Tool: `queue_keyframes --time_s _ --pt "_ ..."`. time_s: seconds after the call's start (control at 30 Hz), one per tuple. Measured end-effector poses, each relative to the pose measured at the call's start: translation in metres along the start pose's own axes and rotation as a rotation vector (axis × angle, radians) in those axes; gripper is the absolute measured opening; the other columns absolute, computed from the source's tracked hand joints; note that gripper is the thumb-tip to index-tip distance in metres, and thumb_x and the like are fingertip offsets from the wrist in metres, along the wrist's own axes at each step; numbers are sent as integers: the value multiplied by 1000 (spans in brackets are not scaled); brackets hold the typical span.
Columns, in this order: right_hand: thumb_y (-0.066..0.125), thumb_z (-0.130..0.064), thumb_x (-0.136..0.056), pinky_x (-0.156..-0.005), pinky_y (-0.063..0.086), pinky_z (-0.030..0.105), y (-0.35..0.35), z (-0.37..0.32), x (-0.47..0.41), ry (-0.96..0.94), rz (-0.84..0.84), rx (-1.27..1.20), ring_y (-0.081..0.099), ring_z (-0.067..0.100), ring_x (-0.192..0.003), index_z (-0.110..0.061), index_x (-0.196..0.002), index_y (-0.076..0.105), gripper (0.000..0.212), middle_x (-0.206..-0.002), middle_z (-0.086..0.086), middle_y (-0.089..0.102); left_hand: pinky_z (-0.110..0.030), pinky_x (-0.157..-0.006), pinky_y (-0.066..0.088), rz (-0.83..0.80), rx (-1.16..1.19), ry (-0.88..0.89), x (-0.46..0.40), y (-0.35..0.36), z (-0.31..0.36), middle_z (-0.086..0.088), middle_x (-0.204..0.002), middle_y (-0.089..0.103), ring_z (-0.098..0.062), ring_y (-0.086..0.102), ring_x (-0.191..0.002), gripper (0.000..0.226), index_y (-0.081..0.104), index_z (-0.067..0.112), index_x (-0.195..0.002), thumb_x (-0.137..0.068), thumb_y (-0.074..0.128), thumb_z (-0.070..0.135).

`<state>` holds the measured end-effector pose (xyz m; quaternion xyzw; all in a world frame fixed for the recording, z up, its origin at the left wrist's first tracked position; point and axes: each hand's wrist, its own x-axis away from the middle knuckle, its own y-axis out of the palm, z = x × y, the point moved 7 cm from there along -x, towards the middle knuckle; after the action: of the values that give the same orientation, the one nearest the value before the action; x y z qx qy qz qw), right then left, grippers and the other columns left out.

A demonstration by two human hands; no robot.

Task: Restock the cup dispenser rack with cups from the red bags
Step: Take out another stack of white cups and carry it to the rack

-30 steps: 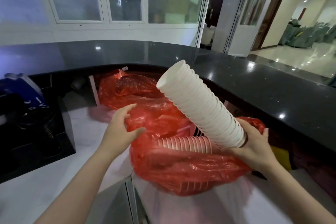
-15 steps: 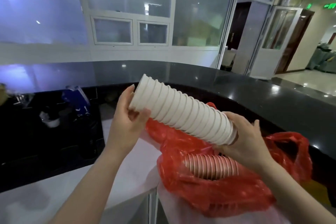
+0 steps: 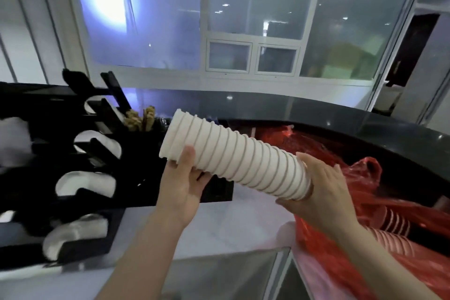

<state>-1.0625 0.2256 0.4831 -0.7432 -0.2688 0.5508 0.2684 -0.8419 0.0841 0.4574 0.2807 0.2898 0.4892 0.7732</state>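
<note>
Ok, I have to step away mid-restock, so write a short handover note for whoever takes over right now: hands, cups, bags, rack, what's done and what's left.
Left hand: grips the wide, open end of the white cup stack.
Right hand: cups the narrow end of the same stack, held in the air, open end pointing toward the black dispenser rack on the left.
Red bag: on the counter at right, with more stacked cups visible inside.
Done: one stack is out of the bag.
Left: slot this stack into the rack, whose slots already show some white cups, then fetch the rest.
</note>
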Motion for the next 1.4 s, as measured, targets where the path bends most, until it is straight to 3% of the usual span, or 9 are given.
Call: queue_keyframes --time_s 0.2,0.3,0.43,0.53,0.8,1.0,1.17,1.27,1.4 --pt "88 -50 -42 -105 35 57 19 -72 25 -33 -64 -99 55 17 -109 -23 -129 48 100 -118 -11 58 -37 -66 58 80 33 -41 38 -46 50 -3 -119 68 -22 69 -100 73 54 24 -128 -63 83 42" --pt "86 -52 -41 -106 31 59 18 -96 38 -110 -47 -125 52 15 -108 -26 -132 43 103 -119 -15 51 -37 -65 58 102 18 -2 53 -62 75 0 -112 71 -21 70 -97 63 54 26 -126 -68 71 42" --pt "82 -54 -45 -103 30 64 24 -111 53 -165 -80 -82 54 24 -114 -27 -139 39 107 -129 -2 56 -39 -64 58 116 6 13 67 -78 102 1 -106 73 -22 70 -94 68 56 24 -124 -61 75 43" --pt "90 -40 -45 -89 46 49 29 -109 60 -39 -78 -211 49 17 -109 -33 -141 34 112 -127 -9 50 -41 -65 58 156 6 9 71 -87 120 -2 -113 70 -23 70 -95 75 55 22 -126 -60 79 48" --pt "92 -19 -51 -75 48 20 30 -107 47 319 135 -741 51 -8 -102 -52 -121 35 97 -113 -40 42 -49 -70 57 260 94 18 55 -109 150 -6 -107 70 -29 68 -98 62 59 20 -115 -63 72 53" --pt "69 2 -78 -80 57 32 64 -121 14 519 134 -1429 62 25 -110 -23 -131 45 63 -122 9 59 -53 -70 57 265 210 14 27 -105 154 -12 -111 68 -33 71 -91 63 59 18 -119 -70 71 55" --pt "68 -18 -80 -81 56 40 84 -144 -27 546 102 -2030 64 24 -111 -22 -129 57 51 -121 5 67 -49 -65 57 244 241 -28 -4 -89 134 -15 -103 72 -34 71 -89 62 60 14 -119 -78 64 60" --pt "82 -33 -67 -84 54 52 95 -170 -51 445 -61 -2029 64 25 -111 -30 -123 62 59 -123 1 66 -48 -65 58 251 257 -44 -26 -77 118 -17 -100 73 -34 71 -88 65 59 11 -119 -78 61 62" --pt "77 -27 -67 -83 52 59 102 -181 -87 393 -116 -2110 62 34 -108 -26 -130 55 67 -125 5 63 -50 -73 57 244 281 -17 -58 -66 114 -21 -107 70 -37 68 -97 69 57 10 -122 -81 56 65"
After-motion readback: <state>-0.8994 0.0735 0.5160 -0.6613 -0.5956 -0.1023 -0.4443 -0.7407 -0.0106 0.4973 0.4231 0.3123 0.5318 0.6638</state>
